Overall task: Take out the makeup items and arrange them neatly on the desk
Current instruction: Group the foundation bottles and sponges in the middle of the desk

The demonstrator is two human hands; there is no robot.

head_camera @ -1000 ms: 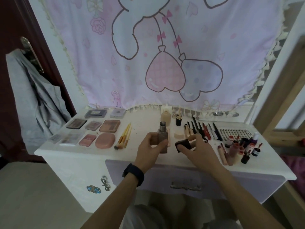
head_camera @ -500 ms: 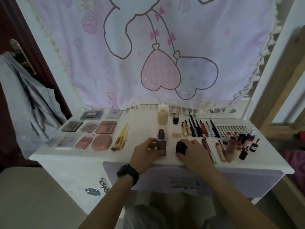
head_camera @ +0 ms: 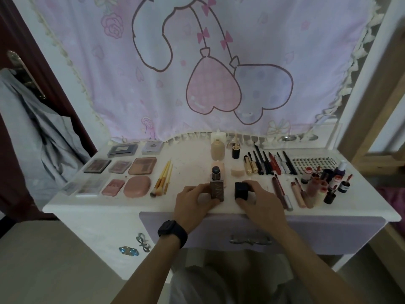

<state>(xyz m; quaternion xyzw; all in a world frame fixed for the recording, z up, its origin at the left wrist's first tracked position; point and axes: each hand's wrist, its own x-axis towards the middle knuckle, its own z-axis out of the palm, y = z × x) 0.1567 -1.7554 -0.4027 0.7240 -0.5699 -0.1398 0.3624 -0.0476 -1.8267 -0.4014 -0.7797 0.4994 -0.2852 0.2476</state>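
Both hands have come down to the table (head_camera: 192, 163). The left hand (head_camera: 194, 204) grips the upright bottle (head_camera: 217, 189) near the front edge. The right hand (head_camera: 257, 199) pinches the black cap (head_camera: 241, 190) just right of it. Capping would likely mean lifting the cap leftward over the neck. Open room lies behind, between brushes (head_camera: 163, 179) and lip pencils (head_camera: 281, 194).

No legible txt: marks on brown bottle (head_camera: 217, 190) & dotted sheet (head_camera: 311, 163) too blurry.
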